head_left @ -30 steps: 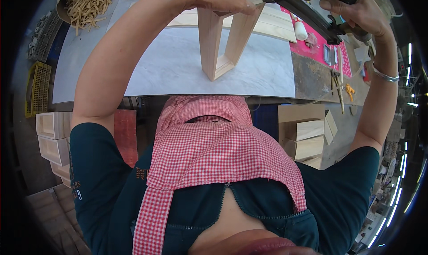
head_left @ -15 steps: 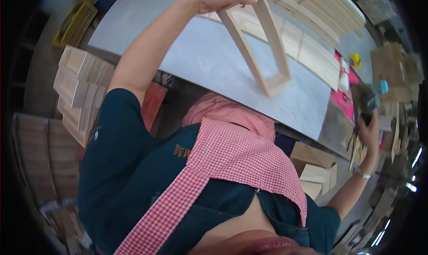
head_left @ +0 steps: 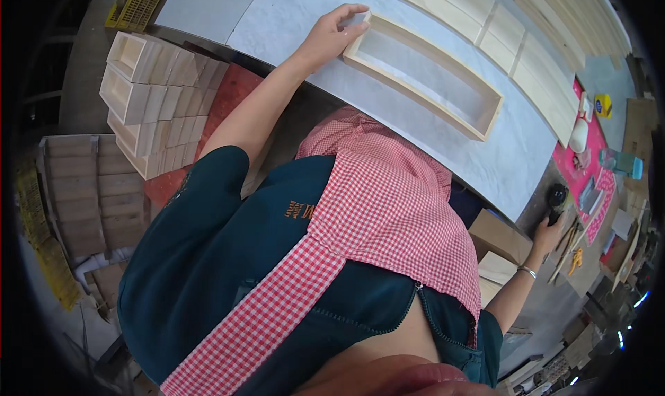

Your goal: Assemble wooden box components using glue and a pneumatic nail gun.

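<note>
A long rectangular frame of pale wood (head_left: 409, 93) lies flat on the light grey worktable (head_left: 312, 22), its long side running near the table's front edge. My left hand (head_left: 331, 39) grips the frame's left end at the corner, with thumb and fingers around it. Off to the right, beyond the table's end, my right hand (head_left: 548, 235) is closed on a black hand tool with a round head (head_left: 556, 195). I cannot make out its exact kind. The tool is held low over a brown surface, well apart from the frame.
Pale boards (head_left: 526, 56) lie along the table's far side. On the right a pink mat (head_left: 582, 143) bears a white bottle (head_left: 580, 135), with a jar with a blue lid (head_left: 621, 163) beside it. Stacked wooden boxes (head_left: 149, 98) stand on the left. A cardboard box (head_left: 500, 235) sits below the table's right end.
The frame has come down from a tilted, raised position to lie flat on the table, my left hand still on its end. My right hand has lowered the black tool toward me.
</note>
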`<state>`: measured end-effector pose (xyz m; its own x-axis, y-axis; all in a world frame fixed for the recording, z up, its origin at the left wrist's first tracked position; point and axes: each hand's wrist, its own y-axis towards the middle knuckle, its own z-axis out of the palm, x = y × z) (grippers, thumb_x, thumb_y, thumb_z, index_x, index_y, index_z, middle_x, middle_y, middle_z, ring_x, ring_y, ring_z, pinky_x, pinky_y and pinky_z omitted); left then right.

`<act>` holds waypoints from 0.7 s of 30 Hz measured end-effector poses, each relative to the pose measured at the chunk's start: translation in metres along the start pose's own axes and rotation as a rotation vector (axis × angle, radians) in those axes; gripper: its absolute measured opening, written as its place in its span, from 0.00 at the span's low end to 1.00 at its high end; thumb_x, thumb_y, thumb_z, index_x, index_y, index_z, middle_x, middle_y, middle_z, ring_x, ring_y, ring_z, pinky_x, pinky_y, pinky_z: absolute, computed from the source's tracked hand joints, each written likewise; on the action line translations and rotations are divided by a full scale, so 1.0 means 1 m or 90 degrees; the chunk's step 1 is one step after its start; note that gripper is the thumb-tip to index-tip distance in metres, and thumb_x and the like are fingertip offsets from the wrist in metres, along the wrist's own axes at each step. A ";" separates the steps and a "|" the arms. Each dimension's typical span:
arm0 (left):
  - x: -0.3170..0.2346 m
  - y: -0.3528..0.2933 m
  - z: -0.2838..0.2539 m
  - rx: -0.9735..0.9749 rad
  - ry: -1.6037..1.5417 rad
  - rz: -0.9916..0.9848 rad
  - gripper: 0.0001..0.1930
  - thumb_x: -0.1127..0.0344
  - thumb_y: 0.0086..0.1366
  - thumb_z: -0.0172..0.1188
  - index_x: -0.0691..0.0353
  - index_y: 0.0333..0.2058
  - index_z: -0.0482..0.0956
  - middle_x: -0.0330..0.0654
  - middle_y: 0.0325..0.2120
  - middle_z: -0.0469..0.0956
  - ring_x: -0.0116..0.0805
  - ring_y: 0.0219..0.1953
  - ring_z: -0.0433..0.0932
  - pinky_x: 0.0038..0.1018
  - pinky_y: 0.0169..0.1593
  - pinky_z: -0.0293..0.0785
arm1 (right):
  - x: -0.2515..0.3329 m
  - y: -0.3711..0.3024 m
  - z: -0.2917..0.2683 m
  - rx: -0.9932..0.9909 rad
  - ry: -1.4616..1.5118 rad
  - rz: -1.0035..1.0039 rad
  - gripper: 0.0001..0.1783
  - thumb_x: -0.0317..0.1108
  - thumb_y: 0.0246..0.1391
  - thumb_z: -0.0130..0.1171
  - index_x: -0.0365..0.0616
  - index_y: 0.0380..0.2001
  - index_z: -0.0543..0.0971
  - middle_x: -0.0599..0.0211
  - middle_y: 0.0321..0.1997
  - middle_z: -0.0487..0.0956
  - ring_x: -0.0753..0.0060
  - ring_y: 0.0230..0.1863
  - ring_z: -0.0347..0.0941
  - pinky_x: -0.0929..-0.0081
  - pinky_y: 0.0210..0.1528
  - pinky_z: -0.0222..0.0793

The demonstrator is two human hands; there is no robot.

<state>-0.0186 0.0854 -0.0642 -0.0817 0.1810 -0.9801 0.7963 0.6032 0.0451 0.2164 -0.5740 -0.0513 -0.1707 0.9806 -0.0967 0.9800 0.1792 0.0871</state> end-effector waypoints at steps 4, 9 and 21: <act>-0.010 -0.014 -0.009 -0.155 0.024 0.003 0.12 0.65 0.67 0.61 0.64 0.45 0.84 0.42 0.43 0.84 0.30 0.43 0.79 0.23 0.49 0.73 | -0.018 0.025 -0.022 0.169 0.049 -0.034 0.27 0.46 0.62 0.57 0.37 0.57 0.77 0.48 0.41 0.84 0.45 0.40 0.82 0.56 0.41 0.77; -0.016 -0.032 -0.021 -0.276 -0.043 -0.115 0.10 0.63 0.66 0.64 0.65 0.37 0.87 0.38 0.32 0.84 0.27 0.37 0.77 0.21 0.45 0.72 | -0.040 0.112 -0.043 0.193 0.252 0.086 0.31 0.56 0.61 0.59 0.36 0.47 0.83 0.53 0.41 0.85 0.59 0.39 0.82 0.66 0.41 0.77; -0.019 -0.051 -0.030 -0.293 0.025 -0.245 0.07 0.67 0.63 0.66 0.62 0.28 0.82 0.38 0.29 0.80 0.28 0.32 0.73 0.22 0.43 0.71 | 0.082 0.257 0.035 0.038 0.112 0.151 0.55 0.78 0.49 0.52 0.31 0.55 0.76 0.46 0.51 0.82 0.44 0.52 0.78 0.57 0.56 0.72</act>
<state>-0.0760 0.0743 -0.0419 -0.3412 -0.0936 -0.9353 0.3646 0.9040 -0.2234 0.4581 -0.4499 -0.0716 0.0531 0.9943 0.0927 0.9981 -0.0558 0.0272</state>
